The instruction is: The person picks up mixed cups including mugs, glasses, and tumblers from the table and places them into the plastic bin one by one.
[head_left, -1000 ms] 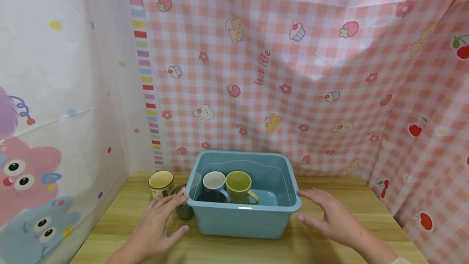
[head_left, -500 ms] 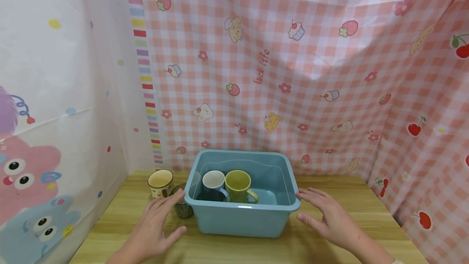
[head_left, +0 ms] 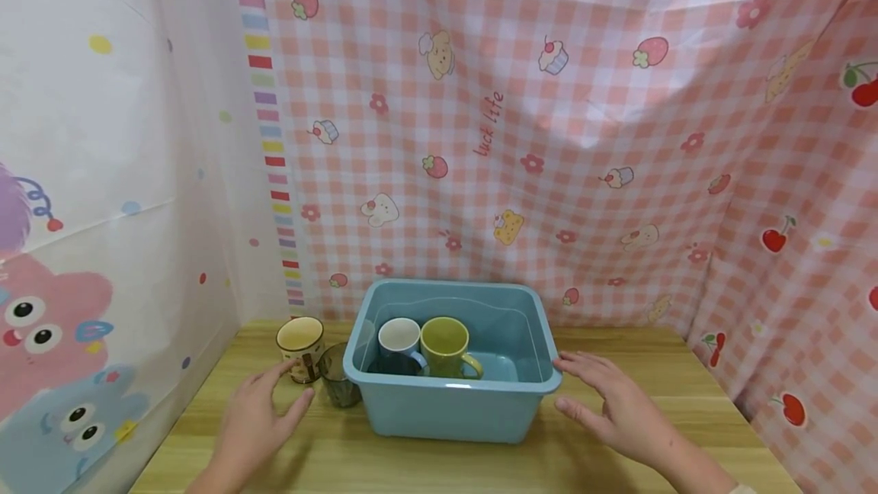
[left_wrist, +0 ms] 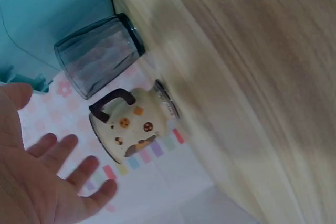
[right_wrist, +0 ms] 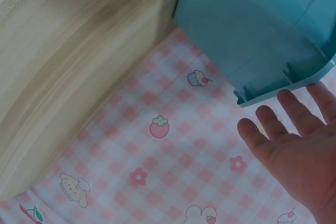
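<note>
A blue plastic tub (head_left: 446, 412) stands on the wooden table. In its left half are an olive-green mug (head_left: 439, 360), a white-lined mug (head_left: 399, 334) with a blue handle and a dark cup (head_left: 396, 364), partly hidden by the front rim. Left of the tub stand a smoky ribbed glass (head_left: 341, 389) and a cream mug (head_left: 300, 335) with cookie prints and a brown handle (left_wrist: 113, 98). My left hand (head_left: 250, 414) is in front of the cream mug, fingers spread and holding nothing. The fingertips of my right hand (head_left: 617, 401) are at the tub's right rim, thumb apart.
The wooden tabletop (head_left: 658, 360) extends to both sides of the tub. Behind it hangs a pink checked cloth (head_left: 576, 97), close to the table's back edge. A white cartoon-print cloth (head_left: 137, 288) closes off the left side.
My left hand has moved left, from the tub's left rim toward the cream mug, uncovering more of the ribbed glass. My right hand stays by the right rim.
</note>
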The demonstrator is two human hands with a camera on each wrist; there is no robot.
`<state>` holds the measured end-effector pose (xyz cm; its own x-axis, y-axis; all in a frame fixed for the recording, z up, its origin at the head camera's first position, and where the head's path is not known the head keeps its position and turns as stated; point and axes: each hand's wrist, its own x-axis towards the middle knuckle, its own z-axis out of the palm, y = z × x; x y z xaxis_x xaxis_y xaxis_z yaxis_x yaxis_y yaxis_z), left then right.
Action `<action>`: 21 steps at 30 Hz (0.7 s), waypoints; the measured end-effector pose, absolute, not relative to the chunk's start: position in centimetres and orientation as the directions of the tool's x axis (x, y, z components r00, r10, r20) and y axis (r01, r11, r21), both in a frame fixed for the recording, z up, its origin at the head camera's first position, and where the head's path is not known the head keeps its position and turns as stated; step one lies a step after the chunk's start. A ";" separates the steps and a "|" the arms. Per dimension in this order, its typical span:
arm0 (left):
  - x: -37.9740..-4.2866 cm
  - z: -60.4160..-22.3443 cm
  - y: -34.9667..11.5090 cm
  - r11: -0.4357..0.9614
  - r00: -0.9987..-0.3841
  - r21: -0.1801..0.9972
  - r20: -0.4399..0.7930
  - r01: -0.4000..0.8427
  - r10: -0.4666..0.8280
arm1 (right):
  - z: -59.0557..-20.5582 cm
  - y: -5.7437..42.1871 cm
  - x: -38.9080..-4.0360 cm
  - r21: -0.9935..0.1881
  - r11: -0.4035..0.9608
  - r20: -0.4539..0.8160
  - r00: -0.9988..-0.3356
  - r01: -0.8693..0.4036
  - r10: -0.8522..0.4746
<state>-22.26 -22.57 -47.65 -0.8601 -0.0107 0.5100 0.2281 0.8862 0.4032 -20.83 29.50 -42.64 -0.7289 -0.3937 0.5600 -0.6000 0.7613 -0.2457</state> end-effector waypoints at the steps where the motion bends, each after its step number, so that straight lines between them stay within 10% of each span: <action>1: -22.3 -47.6 -22.7 0.883 -0.886 0.428 0.463 0.191 -0.033 | -42.7 29.5 -20.8 -0.240 0.763 0.563 -0.727 -0.600 -0.394; 11: -24.3 -48.1 -23.1 0.739 -0.980 0.665 0.054 -0.109 -0.194 | -42.9 29.7 -20.8 -0.249 0.760 0.563 -0.728 -0.600 -0.391; 21: -26.8 -48.7 -23.7 0.690 -0.950 0.682 -0.019 -0.241 -0.313 | -42.9 29.7 -20.9 -0.284 0.756 0.542 -0.749 -0.590 -0.381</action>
<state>-26.77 -23.72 -48.73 -0.9497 -0.3127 -0.0187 -0.2408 0.6904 0.6822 -20.87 29.71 -42.87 -0.7489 -0.3806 0.5424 -0.5900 0.7558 -0.2842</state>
